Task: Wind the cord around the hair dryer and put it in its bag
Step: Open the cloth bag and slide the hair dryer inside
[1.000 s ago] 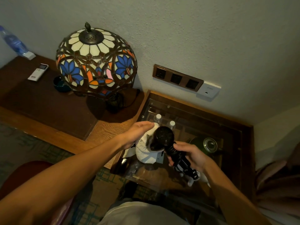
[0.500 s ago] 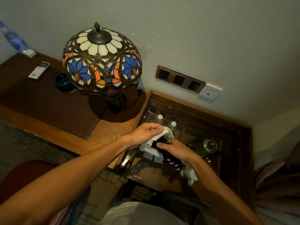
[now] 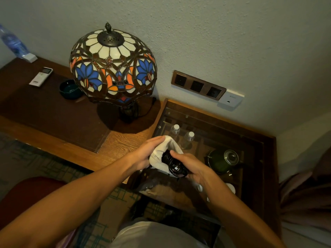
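Landmark: the stained-glass table lamp (image 3: 112,67), with white, blue and orange panes in a dark frame; every place below is told from it.
Bag: the soft white cloth bag (image 3: 162,154) is held in the air, below and right of the lamp, above the glass-topped wooden cabinet (image 3: 232,126).
Hair dryer: the black hair dryer (image 3: 169,161) with its wound black cord (image 3: 176,170) is partly inside the mouth of the bag; the corded end sticks out toward the person.
Left hand: the left hand (image 3: 145,154), on the lamp side of the bag, grips the cloth and holds the mouth open; its thumb side is hidden by the bag.
Right hand: the right hand (image 3: 191,167), on the far side from the lamp, has its fingers curled around the protruding end and seems to push it in.
Risk, cord: the loops can catch on the rim of the bag and come loose, because nothing visible fastens them.
Risk, bag: the cloth can slip from the left hand if the push is too strong.
Risk, below: a dropped dryer would hit the glass top.
Hidden: the nozzle and most of the body are inside the bag.
Hard to see: the plug and any drawstring cannot be made out in the dim light.
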